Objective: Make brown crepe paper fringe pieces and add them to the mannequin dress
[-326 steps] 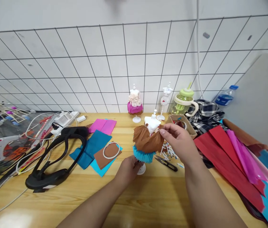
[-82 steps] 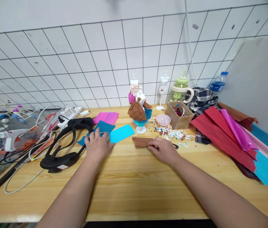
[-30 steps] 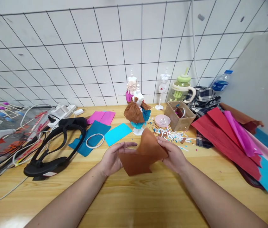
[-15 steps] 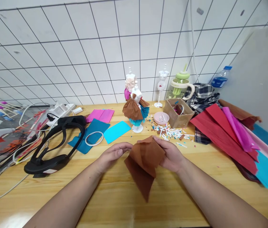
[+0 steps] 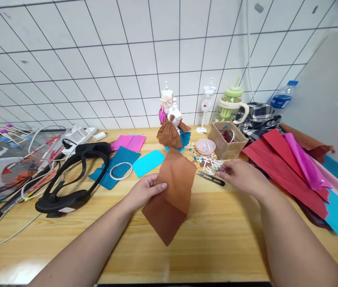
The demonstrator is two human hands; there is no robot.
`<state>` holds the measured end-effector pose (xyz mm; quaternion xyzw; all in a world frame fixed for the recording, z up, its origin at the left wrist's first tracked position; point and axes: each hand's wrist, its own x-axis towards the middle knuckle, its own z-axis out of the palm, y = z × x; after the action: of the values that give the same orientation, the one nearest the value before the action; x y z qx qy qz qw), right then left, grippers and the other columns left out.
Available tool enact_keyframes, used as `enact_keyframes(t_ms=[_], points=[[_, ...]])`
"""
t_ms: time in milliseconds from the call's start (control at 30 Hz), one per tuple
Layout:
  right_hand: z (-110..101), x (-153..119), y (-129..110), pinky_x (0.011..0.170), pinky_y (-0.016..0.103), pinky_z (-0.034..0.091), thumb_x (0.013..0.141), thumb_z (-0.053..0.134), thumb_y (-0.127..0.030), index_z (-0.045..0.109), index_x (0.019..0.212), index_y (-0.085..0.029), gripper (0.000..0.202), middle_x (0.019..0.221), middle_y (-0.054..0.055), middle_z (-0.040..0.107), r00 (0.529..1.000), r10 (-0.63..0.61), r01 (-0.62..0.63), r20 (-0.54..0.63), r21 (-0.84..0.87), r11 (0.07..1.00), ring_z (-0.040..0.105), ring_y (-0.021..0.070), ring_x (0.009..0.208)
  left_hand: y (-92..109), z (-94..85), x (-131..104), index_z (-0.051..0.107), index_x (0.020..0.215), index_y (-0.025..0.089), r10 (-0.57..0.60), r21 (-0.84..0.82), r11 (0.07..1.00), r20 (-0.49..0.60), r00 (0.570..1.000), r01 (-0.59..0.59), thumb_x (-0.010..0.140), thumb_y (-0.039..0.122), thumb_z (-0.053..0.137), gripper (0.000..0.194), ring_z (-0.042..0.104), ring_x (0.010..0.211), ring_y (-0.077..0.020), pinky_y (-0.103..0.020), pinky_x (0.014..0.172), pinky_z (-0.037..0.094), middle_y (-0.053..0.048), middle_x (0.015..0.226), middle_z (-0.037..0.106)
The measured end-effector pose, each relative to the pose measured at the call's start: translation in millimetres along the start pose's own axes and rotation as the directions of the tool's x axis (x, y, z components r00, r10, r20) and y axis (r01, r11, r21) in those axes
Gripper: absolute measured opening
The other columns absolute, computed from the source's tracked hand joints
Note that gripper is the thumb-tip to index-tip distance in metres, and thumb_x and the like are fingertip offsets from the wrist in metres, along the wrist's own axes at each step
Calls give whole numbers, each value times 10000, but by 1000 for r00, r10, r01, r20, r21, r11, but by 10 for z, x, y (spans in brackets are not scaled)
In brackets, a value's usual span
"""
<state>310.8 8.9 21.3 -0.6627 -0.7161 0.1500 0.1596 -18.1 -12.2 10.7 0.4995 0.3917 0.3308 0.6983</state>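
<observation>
A creased brown sheet of paper (image 5: 176,185) is pinched at its left edge by my left hand (image 5: 147,191), thumb on top. The sheet hangs above the table with one corner pointing down. My right hand (image 5: 240,175) is off the paper, at the right beside the paper scraps (image 5: 209,162), its fingers curled together; whether anything is between them is too small to tell. Small black-handled snips (image 5: 215,179) lie just left of it. Behind the sheet stands a white mannequin (image 5: 173,115) with a brown and teal paper skirt (image 5: 170,134).
A pink dish (image 5: 205,146), a cardboard box (image 5: 228,141) and a green-lidded jug (image 5: 230,104) stand behind the scraps. Coloured paper (image 5: 288,171) lies at the right. At the left are a black headset (image 5: 67,203), a white ring (image 5: 121,171) and a blue sheet (image 5: 148,163).
My right hand has let go of the brown paper and moved right, toward the scraps. The sheet has opened out flatter in my left hand. The snips have come into sight.
</observation>
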Motion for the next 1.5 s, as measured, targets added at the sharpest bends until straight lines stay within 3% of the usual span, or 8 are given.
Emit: enact_keyframes(t_ms=[133, 300, 433, 567, 667, 767, 967, 1500], points=[[48, 10, 145, 669, 303, 390, 722, 665, -486, 678, 909, -220, 326, 914, 75, 684, 995, -47, 61, 88, -171, 983, 606, 231, 830, -14, 9, 13, 639, 1030, 128, -68, -22, 997, 37, 997, 69, 738, 311, 747, 360, 699, 849, -239, -320, 740, 531, -113, 988, 730], [219, 27, -118, 636, 296, 352, 779, 602, -506, 653, 826, -217, 297, 881, 84, 681, 988, -57, 91, 145, -239, 967, 597, 236, 836, 23, -14, -11, 651, 1068, 149, -178, 197, 969, 129, 976, 151, 659, 283, 801, 456, 687, 933, -285, -350, 769, 539, -97, 1056, 727], [251, 23, -206, 619, 291, 327, 788, 590, -373, 626, 762, -205, 173, 863, 85, 673, 978, 2, 59, 208, -287, 956, 595, 230, 816, 41, -4, -20, 671, 1018, 144, -206, 271, 945, 57, 977, 183, 686, 337, 777, 398, 688, 933, -298, -370, 782, 541, -97, 1035, 735], [232, -24, -258, 639, 287, 351, 865, 477, -318, 579, 883, -196, 160, 882, 96, 681, 983, -54, 77, 173, -130, 988, 602, 221, 797, 45, 1, -4, 652, 1039, 146, -88, 105, 990, -86, 992, 97, 691, 327, 784, 413, 689, 941, -280, -372, 826, 532, -110, 1094, 717], [212, -80, -338, 732, 275, 393, 904, 408, -258, 480, 1069, -206, 187, 905, 57, 687, 973, -182, 152, 145, 198, 968, 600, 185, 840, 12, -47, 20, 654, 1066, 133, -64, -26, 998, -77, 995, 62, 715, 302, 772, 407, 688, 954, -272, -377, 862, 523, -127, 1111, 709], [188, -129, -409, 745, 278, 407, 908, 423, -341, 510, 1051, -213, 211, 874, 24, 663, 938, -260, 164, 229, 370, 915, 577, 172, 823, -49, -116, 48, 663, 1082, 133, -36, -101, 994, -41, 998, 32, 715, 252, 774, 402, 688, 965, -263, -372, 885, 515, -125, 1099, 714], [235, -172, -493, 592, 269, 371, 910, 175, -665, 628, 726, -176, 692, 662, 31, 589, 891, -164, 5, 423, 351, 936, 510, 153, 611, -83, -128, 69, 646, 1131, 169, -9, -82, 997, -41, 999, 6, 644, 160, 814, 516, 683, 983, -249, -348, 881, 518, -96, 1125, 710], [319, -243, -622, 578, 256, 320, 929, 191, -629, 532, 674, -186, 614, 627, 8, 523, 870, -209, 32, 446, 373, 927, 460, 140, 603, -53, -76, 47, 658, 1050, 147, 21, 40, 999, -51, 998, -19, 634, 200, 818, 449, 676, 959, -250, -364, 879, 513, -84, 1074, 723]])
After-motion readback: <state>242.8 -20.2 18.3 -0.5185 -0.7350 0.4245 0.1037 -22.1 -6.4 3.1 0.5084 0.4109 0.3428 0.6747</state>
